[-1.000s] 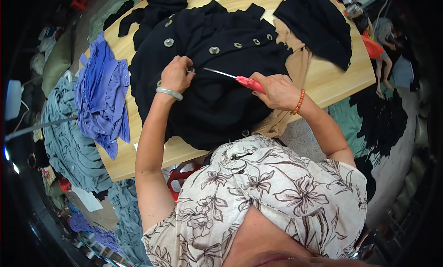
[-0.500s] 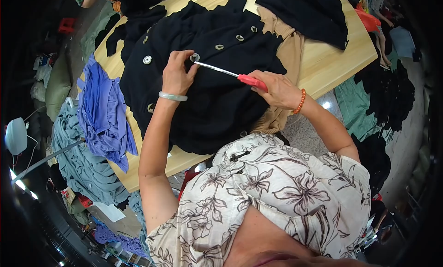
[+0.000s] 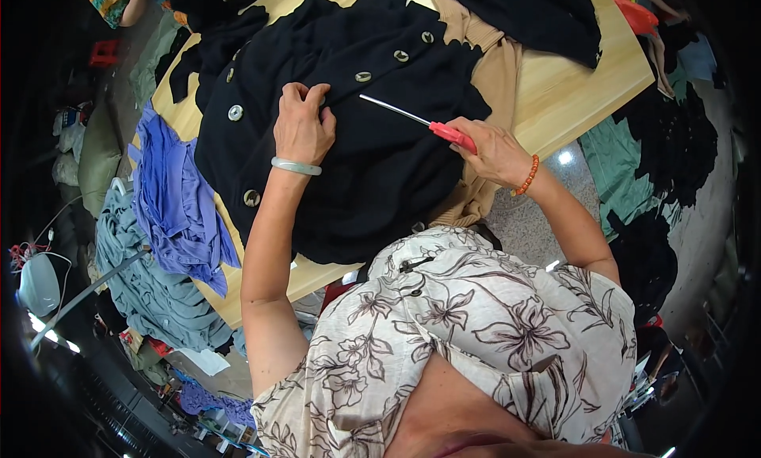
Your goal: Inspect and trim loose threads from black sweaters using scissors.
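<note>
At the far left, a heap of blue-violet cloth hangs over the left edge of the pale wooden table. Right of it a black knitted cardigan with round metal buttons lies spread across the table. The left hand presses flat on the cardigan, fingers curled into the fabric by its button row, pinning it but not lifting it. To the right, the right hand is clenched round the red handle of slim steel-bladed scissors. Their long axis runs from that hand leftward and slightly farther away, the tip lying near the left hand's fingers, just short of touching.
</note>
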{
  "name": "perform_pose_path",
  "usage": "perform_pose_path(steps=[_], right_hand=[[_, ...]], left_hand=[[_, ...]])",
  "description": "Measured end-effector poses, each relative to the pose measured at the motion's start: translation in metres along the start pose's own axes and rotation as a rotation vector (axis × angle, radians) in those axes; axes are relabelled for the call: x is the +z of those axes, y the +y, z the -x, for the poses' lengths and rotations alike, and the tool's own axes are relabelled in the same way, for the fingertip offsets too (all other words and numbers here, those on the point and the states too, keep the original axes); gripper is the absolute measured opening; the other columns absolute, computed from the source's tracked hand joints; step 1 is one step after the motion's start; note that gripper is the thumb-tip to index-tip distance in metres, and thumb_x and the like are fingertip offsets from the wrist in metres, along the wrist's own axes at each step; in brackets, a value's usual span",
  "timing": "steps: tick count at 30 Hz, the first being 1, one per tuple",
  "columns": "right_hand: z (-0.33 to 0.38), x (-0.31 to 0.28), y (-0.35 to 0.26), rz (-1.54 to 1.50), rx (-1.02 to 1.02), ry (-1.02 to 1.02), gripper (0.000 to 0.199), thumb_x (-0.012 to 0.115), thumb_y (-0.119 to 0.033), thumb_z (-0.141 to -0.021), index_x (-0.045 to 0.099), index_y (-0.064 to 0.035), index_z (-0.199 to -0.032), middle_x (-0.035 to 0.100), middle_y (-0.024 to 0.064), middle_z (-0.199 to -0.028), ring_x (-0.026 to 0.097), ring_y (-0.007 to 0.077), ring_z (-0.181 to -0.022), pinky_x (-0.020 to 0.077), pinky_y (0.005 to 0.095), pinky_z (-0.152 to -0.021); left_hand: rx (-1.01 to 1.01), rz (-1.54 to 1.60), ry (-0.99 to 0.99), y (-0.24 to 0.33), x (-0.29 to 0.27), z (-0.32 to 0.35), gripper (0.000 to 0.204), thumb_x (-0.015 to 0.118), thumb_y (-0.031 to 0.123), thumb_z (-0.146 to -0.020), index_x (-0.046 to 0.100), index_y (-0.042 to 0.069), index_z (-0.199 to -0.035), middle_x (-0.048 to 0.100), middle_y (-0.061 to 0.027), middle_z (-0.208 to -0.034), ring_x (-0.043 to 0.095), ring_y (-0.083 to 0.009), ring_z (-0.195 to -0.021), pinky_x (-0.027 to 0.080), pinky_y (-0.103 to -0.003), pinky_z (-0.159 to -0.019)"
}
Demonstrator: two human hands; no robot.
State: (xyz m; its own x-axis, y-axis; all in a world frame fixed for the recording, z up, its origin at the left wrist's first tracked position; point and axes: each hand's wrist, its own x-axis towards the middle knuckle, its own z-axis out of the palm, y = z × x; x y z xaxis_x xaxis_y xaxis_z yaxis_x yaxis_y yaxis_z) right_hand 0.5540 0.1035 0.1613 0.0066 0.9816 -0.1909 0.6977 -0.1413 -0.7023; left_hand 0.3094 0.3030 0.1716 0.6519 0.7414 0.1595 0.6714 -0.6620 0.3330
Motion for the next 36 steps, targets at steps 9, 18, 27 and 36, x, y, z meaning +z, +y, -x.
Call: perform_pose_path(steps=[9, 18, 27, 36], right_hand=[[0.001, 0.003, 0.004, -0.036, -0.023, 0.01, 0.031, 0.061, -0.01, -0.087, 0.053, -0.01, -0.118, 0.061, 0.017, -0.093, 0.06, 0.037, -0.088, 0.0478, 0.0441, -0.078], [-0.006, 0.005, 0.008, -0.054, -0.021, 0.001, 0.028, 0.06, -0.014, -0.089, 0.054, -0.0095, -0.117, 0.063, 0.0159, -0.095, 0.062, 0.036, -0.092, 0.0492, 0.0445, -0.08], [-0.013, 0.005, 0.009, -0.067, -0.01, 0.003, 0.027, 0.061, -0.015, -0.089, 0.055, -0.0087, -0.115, 0.064, 0.0162, -0.094, 0.062, 0.0357, -0.092, 0.0495, 0.0446, -0.081], [-0.013, 0.007, 0.011, -0.088, -0.066, 0.053, 0.026, 0.061, -0.013, -0.088, 0.056, -0.0084, -0.113, 0.064, 0.0154, -0.093, 0.062, 0.0355, -0.091, 0.0497, 0.0446, -0.08]], left_hand=[[0.074, 0.066, 0.257, -0.003, 0.009, 0.009, 0.011, 0.073, 0.003, -0.074, 0.071, 0.007, -0.084, 0.062, -0.0062, -0.097, 0.058, -0.0281, -0.093, 0.051, -0.037, -0.077], [0.026, 0.266, 0.297, 0.004, -0.01, 0.043, 0.011, 0.071, -0.006, -0.074, 0.064, 0.002, -0.079, 0.064, -0.0086, -0.082, 0.058, -0.0253, -0.078, 0.047, -0.033, -0.07], [-0.052, 0.117, 0.178, 0.016, -0.028, 0.023, 0.025, 0.081, 0.013, -0.075, 0.057, 0.004, -0.074, 0.058, -0.006, -0.076, 0.056, -0.025, -0.074, 0.046, -0.035, -0.065], [-0.281, -0.188, -0.058, 0.005, 0.007, -0.019, 0.027, 0.073, 0.026, -0.083, 0.069, 0.003, -0.095, 0.063, -0.0114, -0.097, 0.063, -0.0295, -0.089, 0.051, -0.038, -0.078]])
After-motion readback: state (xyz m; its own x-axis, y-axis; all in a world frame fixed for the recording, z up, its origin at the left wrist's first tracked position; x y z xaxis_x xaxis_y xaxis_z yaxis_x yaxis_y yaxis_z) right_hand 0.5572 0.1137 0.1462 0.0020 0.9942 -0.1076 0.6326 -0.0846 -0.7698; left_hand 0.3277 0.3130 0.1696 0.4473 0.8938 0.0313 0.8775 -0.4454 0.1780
